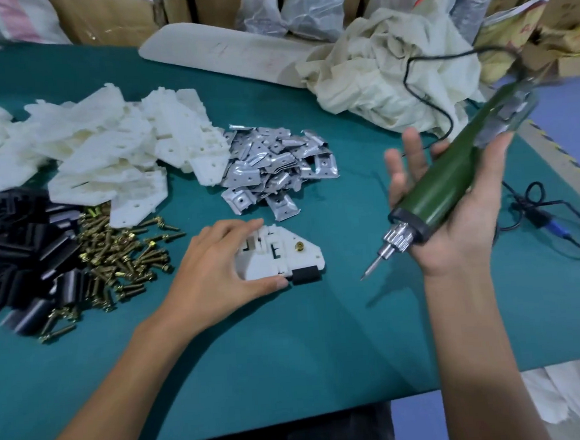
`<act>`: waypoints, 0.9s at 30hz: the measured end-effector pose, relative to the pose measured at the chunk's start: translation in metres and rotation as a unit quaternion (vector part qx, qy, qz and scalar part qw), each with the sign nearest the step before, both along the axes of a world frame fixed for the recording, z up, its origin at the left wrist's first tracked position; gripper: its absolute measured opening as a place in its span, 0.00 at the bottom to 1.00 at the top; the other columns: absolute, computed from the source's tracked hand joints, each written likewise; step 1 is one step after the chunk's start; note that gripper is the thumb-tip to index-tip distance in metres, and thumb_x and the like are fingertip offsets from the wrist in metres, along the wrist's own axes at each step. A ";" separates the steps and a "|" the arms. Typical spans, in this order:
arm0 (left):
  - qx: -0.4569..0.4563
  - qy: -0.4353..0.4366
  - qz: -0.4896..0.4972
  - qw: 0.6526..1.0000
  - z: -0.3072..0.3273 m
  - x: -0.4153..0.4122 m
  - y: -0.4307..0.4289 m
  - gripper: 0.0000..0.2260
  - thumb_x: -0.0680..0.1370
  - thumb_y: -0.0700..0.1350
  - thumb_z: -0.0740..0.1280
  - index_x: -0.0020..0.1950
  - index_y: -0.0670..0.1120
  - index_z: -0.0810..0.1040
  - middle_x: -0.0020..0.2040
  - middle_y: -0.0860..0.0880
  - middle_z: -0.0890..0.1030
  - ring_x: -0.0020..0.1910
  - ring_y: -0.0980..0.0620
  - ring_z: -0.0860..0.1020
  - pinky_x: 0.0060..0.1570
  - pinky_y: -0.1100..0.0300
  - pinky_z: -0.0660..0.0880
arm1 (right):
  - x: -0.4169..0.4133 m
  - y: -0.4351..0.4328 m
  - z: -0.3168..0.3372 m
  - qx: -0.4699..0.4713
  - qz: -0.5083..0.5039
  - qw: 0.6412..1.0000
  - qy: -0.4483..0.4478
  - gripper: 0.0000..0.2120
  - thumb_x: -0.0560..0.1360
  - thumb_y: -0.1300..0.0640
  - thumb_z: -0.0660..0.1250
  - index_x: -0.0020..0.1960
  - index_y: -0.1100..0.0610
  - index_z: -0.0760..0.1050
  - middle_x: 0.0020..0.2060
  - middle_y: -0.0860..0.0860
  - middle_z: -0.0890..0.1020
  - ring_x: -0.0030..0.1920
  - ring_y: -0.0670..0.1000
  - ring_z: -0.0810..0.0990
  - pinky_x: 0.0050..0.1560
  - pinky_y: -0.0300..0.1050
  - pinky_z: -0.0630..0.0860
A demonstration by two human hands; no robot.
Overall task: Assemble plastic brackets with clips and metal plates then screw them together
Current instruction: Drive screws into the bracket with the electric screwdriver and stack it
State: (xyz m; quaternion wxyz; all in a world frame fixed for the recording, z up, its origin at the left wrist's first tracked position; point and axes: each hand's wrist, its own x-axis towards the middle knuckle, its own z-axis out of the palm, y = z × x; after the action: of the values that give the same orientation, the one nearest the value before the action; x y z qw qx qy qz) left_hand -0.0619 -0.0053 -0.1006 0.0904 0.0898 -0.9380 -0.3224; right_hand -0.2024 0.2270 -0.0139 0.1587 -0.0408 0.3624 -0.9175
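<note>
A white plastic bracket [286,254] lies on the green table [290,340], with a black clip [305,275] on its near edge and a brass screw [299,246] standing in it. My left hand [213,276] grips the bracket's left side between thumb and fingers. To the right, my right hand [453,215] holds a green electric screwdriver [450,177] above the table. Its fingers are spread fairly straight behind the tool and the thumb lies along its side. The bit [371,269] points down and left, apart from the bracket.
At the back left lies a pile of white brackets [105,147], with metal plates [271,166] beside it. Black clips [16,246] and brass screws [123,255] are heaped at the left. A crumpled cloth [384,69], the screwdriver's cable [553,222] and cardboard boxes surround the table.
</note>
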 end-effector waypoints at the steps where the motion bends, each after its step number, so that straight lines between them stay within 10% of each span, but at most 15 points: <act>1: 0.003 0.002 0.000 1.000 0.000 0.000 0.000 0.44 0.63 0.77 0.68 0.75 0.58 0.70 0.66 0.58 0.72 0.63 0.58 0.67 0.63 0.57 0.64 | -0.001 -0.004 0.003 0.021 -0.015 1.000 0.010 0.24 0.79 0.31 0.59 0.45 0.53 0.74 0.41 0.50 0.84 0.38 0.49 0.84 0.33 0.42 0.80; 5: 0.007 0.012 0.008 1.000 0.000 0.000 0.001 0.41 0.64 0.72 0.72 0.74 0.58 0.70 0.61 0.62 0.69 0.58 0.66 0.62 0.61 0.59 0.63 | -0.003 -0.028 0.015 0.071 -0.064 0.994 0.053 0.22 0.78 0.33 0.58 0.44 0.52 0.73 0.28 0.47 0.72 0.26 0.47 0.70 0.29 0.40 0.69; 21: 0.015 0.024 0.007 1.000 -0.001 0.000 0.000 0.41 0.64 0.74 0.70 0.73 0.56 0.72 0.61 0.59 0.71 0.57 0.63 0.63 0.63 0.50 0.67 | 0.013 -0.089 0.005 0.188 -0.075 0.961 0.187 0.13 0.68 0.46 0.76 0.33 0.50 0.75 0.25 0.53 0.74 0.22 0.53 0.71 0.28 0.45 0.70; 27: 0.015 0.022 0.005 1.000 0.000 0.000 0.001 0.42 0.63 0.73 0.70 0.73 0.56 0.72 0.63 0.55 0.74 0.56 0.62 0.64 0.63 0.54 0.65 | 0.011 -0.087 0.003 0.204 0.010 0.943 0.261 0.25 0.67 0.39 0.79 0.51 0.60 0.83 0.47 0.53 0.88 0.53 0.56 0.86 0.54 0.55 0.82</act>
State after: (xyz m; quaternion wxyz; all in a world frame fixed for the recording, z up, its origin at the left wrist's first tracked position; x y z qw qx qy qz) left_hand -0.0619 -0.0045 -0.1008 0.1107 0.0887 -0.9304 -0.3380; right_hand -0.1913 0.1404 -0.0112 0.0721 -0.2492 0.5702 -0.7795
